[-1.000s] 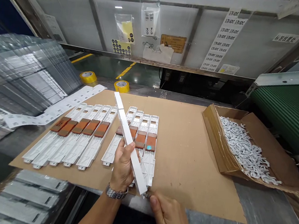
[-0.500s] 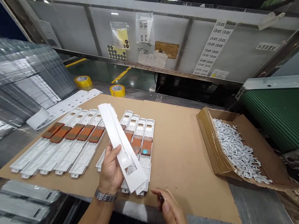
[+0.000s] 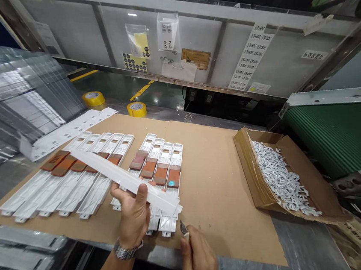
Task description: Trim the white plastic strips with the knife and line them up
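My left hand (image 3: 135, 214), with a metal watch at the wrist, is closed round a long white plastic strip (image 3: 115, 173), its thumb lying across the upper side. The strip slants down to the right above the row. In my right hand (image 3: 198, 257) is a small knife (image 3: 184, 231), its blade pointing up and left, a little apart from the strip's lower end. Beneath and beyond lie several white plastic channel pieces (image 3: 170, 202) in two groups, with reddish-brown blocks (image 3: 161, 175) resting across them. The nearest block carries a round blue sticker.
Brown cardboard (image 3: 214, 177) covers the table. At right stands a cardboard box (image 3: 250, 176) of small white hooks (image 3: 282, 176), beside a green conveyor belt (image 3: 336, 125). Two yellow tape rolls (image 3: 137, 109) sit at the back. Plastic-wrapped pieces (image 3: 25, 101) are stacked at left.
The white strip has turned over and swung flatter, its far end moving left. My right hand has moved slightly left, and the knife blade now shows clearly.
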Action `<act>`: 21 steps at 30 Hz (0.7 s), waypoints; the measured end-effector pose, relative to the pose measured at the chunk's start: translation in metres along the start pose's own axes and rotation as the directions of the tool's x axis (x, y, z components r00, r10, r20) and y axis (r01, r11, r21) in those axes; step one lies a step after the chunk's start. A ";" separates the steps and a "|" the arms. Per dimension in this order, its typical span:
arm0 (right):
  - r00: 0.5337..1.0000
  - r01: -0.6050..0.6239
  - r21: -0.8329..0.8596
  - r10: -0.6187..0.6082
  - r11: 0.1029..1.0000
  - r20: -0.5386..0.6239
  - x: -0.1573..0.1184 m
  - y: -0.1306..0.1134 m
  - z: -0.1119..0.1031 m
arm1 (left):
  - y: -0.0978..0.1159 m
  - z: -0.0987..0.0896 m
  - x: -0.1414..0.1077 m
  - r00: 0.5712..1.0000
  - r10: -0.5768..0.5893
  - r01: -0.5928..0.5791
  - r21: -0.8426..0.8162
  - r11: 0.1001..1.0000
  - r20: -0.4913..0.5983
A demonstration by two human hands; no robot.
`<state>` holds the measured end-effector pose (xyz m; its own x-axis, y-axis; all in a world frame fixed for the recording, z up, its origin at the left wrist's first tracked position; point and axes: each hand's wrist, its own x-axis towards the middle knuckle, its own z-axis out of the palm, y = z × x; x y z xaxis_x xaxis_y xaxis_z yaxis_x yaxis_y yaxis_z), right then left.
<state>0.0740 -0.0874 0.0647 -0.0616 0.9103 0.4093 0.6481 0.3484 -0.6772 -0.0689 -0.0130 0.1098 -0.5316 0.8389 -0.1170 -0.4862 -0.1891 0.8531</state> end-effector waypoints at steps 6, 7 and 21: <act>1.000 0.009 -0.098 -0.009 0.995 -0.004 0.004 -0.004 0.002 | 0.003 0.003 -0.003 0.998 0.056 -0.054 0.060 0.997 -0.031; 1.000 0.010 -0.106 -0.011 0.994 -0.002 0.004 -0.004 0.003 | 0.003 0.003 -0.004 0.998 0.059 -0.056 0.071 0.996 -0.037; 1.000 0.016 -0.155 -0.013 0.988 0.021 0.006 -0.004 0.000 | 0.004 0.002 -0.007 0.998 0.034 -0.029 0.105 0.994 -0.044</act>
<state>0.0711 -0.0834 0.0696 -0.0860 0.9101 0.4054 0.7568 0.3243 -0.5676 -0.0657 -0.0186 0.1152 -0.5774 0.8089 -0.1105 -0.3949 -0.1583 0.9050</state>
